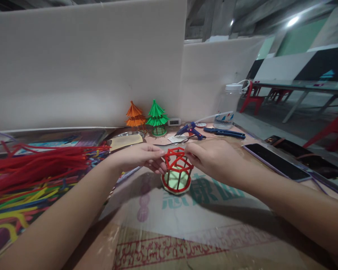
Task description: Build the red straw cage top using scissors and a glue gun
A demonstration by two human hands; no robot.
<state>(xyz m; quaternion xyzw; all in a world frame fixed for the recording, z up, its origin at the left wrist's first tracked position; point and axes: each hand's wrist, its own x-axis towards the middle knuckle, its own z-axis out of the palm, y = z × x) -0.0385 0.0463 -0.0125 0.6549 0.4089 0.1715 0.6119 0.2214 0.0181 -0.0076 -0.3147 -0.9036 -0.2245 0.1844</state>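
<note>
A small pavilion frame [177, 170] with red pipe-cleaner rings and dark upright posts stands on a pale green round base in front of me. My left hand [152, 157] is at its upper left, thumb and fingers closing on the red top ring. At the upper right, my right hand [205, 157] is curled with its fingertips pinched at the same ring. Behind the frame lies a blue glue gun [190, 130]. An orange tiered pavilion [135, 116] and a green tiered pavilion [157, 118] stand against the white partition.
Bundles of red and mixed-colour pipe cleaners [39, 165] spread along the left. A water bottle [227, 107], dark blue pliers-like tool [224, 133] and phone [276, 161] sit at the right. A shallow tray [126, 139] lies behind my left hand. The white partition [87, 63] rises behind.
</note>
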